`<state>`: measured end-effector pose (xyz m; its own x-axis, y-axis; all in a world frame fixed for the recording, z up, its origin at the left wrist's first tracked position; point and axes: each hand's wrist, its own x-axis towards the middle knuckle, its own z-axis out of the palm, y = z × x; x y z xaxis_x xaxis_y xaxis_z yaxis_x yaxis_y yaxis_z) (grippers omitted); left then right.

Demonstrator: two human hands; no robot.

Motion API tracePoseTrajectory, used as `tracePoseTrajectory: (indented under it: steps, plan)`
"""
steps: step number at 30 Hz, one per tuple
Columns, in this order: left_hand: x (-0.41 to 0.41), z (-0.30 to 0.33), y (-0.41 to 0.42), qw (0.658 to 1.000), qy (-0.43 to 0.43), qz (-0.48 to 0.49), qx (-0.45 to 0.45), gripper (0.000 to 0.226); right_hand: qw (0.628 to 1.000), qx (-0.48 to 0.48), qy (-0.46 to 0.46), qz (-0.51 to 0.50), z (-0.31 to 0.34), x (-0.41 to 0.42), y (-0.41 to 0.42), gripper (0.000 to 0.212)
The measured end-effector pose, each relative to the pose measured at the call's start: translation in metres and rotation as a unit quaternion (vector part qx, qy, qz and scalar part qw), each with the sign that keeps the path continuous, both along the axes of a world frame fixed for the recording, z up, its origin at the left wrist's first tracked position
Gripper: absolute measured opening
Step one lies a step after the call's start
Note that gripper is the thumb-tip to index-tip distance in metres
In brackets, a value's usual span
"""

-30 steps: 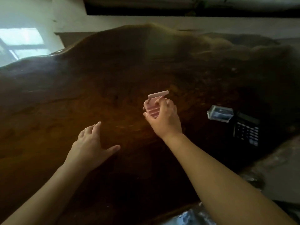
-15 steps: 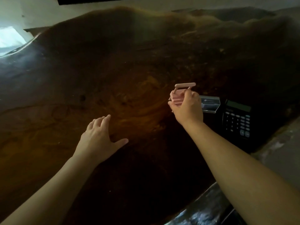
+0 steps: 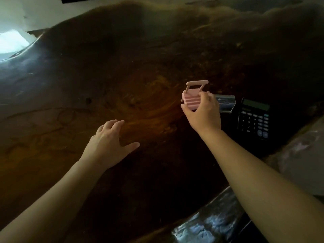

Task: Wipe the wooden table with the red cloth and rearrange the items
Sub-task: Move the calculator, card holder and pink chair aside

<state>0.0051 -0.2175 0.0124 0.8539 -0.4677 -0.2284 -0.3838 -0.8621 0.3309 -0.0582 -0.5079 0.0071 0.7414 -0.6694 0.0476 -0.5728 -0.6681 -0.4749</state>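
Gripping pink stand point(image 3: 192, 98) in right hand point(image 3: 203, 114) above bench point(image 3: 122, 67); spreading left hand point(image 3: 108, 146) open, empty, well apart.

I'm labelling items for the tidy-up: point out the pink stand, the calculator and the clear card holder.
pink stand point(image 3: 191, 100), head view, ribbed front face.
calculator point(image 3: 253, 118), head view, keypad.
clear card holder point(image 3: 226, 103), head view, front panel.
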Motion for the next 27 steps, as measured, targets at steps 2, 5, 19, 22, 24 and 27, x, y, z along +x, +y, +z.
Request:
tracePoseTrajectory:
  steps: [2,5,19,22,24,27]
  plan:
    - [-0.008,0.009,0.008,1.000,0.006,0.011,-0.001,0.104,1.000,-0.001,-0.010,0.012,0.008,-0.017,0.009,0.071]
    - [-0.022,0.026,0.018,1.000,0.011,0.023,-0.013,0.102,0.999,0.012,-0.023,0.023,0.023,-0.050,0.027,0.069]
    - [-0.139,0.133,0.074,0.989,0.049,-0.108,-0.090,0.094,0.997,0.051,-0.018,0.061,0.127,-0.274,0.136,0.072]
    - [-0.166,0.151,0.081,0.983,0.070,-0.138,-0.101,0.094,0.996,0.064,-0.037,0.043,0.146,-0.317,0.163,0.072]
    - [-0.186,0.163,0.082,0.978,0.080,-0.157,-0.110,0.094,0.996,0.070,-0.049,0.024,0.160,-0.345,0.178,0.075]
    - [-0.217,0.178,0.077,0.968,0.095,-0.196,-0.127,0.099,0.997,0.054,-0.060,-0.002,0.173,-0.387,0.194,0.077]
